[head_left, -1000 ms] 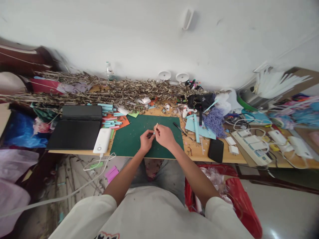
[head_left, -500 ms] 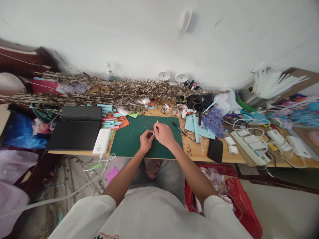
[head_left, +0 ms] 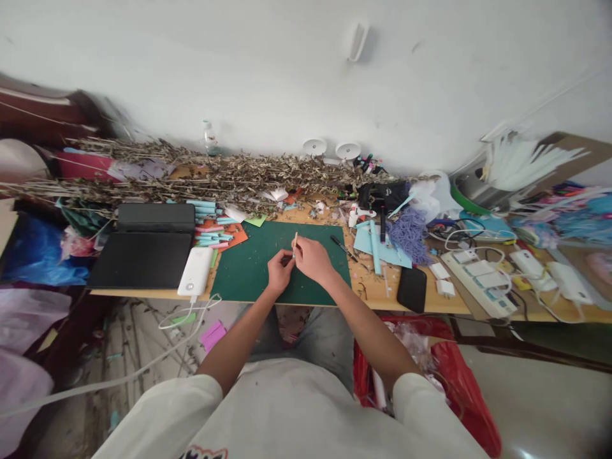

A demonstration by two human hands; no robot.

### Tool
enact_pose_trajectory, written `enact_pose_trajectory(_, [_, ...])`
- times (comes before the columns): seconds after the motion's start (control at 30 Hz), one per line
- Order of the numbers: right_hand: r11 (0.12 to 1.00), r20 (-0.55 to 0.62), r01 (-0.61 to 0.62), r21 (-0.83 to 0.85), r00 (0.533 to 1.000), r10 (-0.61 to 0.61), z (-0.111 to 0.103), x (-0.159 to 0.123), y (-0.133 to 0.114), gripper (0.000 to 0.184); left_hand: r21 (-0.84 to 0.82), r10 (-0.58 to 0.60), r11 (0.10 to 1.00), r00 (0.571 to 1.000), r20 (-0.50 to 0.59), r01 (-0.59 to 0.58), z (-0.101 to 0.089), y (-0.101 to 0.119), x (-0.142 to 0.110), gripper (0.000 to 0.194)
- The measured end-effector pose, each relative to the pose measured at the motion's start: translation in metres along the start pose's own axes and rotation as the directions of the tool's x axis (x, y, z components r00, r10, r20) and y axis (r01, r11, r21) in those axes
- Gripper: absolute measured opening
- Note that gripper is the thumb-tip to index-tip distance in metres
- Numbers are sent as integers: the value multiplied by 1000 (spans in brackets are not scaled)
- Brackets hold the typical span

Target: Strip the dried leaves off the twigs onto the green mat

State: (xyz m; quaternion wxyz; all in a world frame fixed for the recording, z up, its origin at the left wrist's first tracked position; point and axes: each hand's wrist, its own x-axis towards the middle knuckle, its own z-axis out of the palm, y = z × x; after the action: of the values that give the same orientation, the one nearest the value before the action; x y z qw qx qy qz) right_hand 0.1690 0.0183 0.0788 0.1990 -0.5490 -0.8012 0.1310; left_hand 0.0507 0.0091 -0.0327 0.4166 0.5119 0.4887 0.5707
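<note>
My right hand [head_left: 312, 259] pinches a thin pale stick [head_left: 296, 239], held nearly upright with its top end showing above the fingers. Close against it, my left hand [head_left: 278, 271] has its fingertips closed on a tiny light-blue piece [head_left: 293, 255] at the stick's lower end. Most of that piece is hidden by fingers, so its kind is unclear. Both hands are over the green cutting mat [head_left: 243, 268]. A black pen [head_left: 343, 247] lies at the mat's right edge.
Dried plant stems [head_left: 268, 172] run along the wall. A black tablet case [head_left: 143, 255], white power bank [head_left: 195, 271] and rolled paper tubes [head_left: 213, 238] are left; a glue gun [head_left: 359, 215], purple yarn [head_left: 410, 234], phone [head_left: 412, 289] and power strip [head_left: 482, 287] are right.
The stick has turned from a slight rightward lean to nearly upright between my right fingers. Both hands stay together in almost the same place, and the view has shifted slightly.
</note>
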Motion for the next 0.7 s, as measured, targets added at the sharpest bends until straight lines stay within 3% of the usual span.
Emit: enact_pose_trajectory(0.7, [1000, -16, -26, 0, 1000, 26, 1, 1, 2, 18, -31, -25, 999, 1000, 1, 25, 0, -7, 0, 15])
